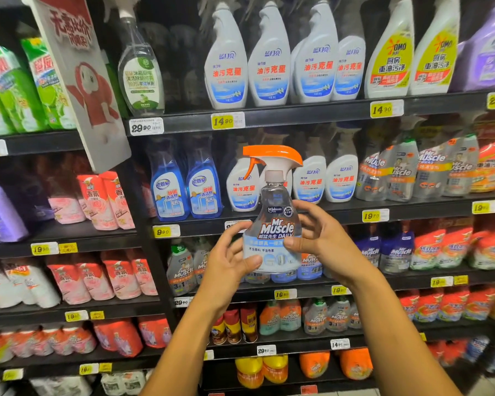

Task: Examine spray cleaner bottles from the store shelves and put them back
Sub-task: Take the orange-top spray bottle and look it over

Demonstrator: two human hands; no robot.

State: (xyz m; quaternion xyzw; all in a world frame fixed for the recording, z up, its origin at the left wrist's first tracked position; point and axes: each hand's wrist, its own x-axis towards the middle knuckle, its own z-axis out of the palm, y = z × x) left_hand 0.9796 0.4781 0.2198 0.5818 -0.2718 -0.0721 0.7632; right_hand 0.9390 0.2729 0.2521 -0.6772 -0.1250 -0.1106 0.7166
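A clear Mr Muscle spray cleaner bottle (272, 224) with an orange and white trigger head is held upright in front of the shelves, its label facing me. My left hand (229, 264) grips its lower left side, thumb across the front. My right hand (323, 238) holds its right side, fingers curled round the label and thumb near the shoulder. The bottle's base is partly hidden by my left thumb.
Dark store shelves (269, 114) hold rows of cleaners: white spray bottles (226, 61) above, blue bottles (169, 190) to the left, grey Mr Muscle refill pouches (397, 172) to the right. A hanging red and white sign (80, 75) juts out at upper left. Yellow price tags line the shelf edges.
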